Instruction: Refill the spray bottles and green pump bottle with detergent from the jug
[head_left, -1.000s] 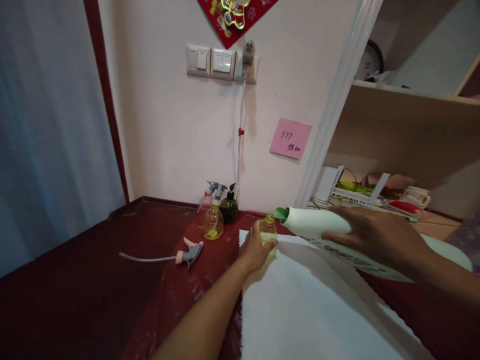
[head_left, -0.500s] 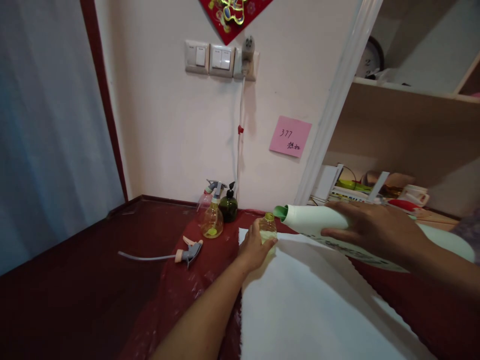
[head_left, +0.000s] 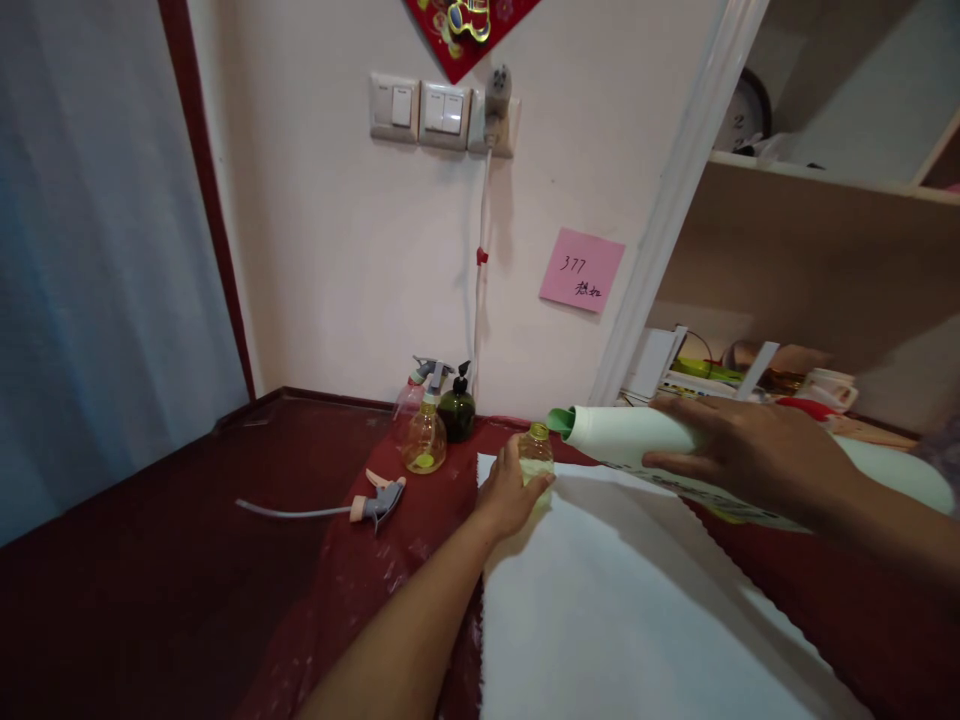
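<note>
My left hand (head_left: 510, 500) is wrapped around a small clear yellow bottle (head_left: 537, 450), upright on a white cloth with its neck uncapped. Pale liquid shows inside it. With my right hand (head_left: 742, 455) I grip a large pale green bottle (head_left: 619, 432), tipped nearly level. Its green pouring spout (head_left: 560, 422) is beside and just above the yellow bottle's mouth; I cannot make out a stream. To the left, a grey and peach spray head (head_left: 379, 500) lies on its side, its long tube pointing left.
A yellow spray bottle (head_left: 425, 445), a pink spray bottle (head_left: 406, 405) and a dark green pump bottle (head_left: 457, 410) stand near the wall. White cloth (head_left: 600, 610) covers part of the dark red table (head_left: 187, 560). Shelves (head_left: 825, 180) holding several items rise at the right.
Almost nothing differs. The pale green bottle in my right hand has shifted very slightly, and its rear end sits a little higher. My left hand stays around the yellow bottle.
</note>
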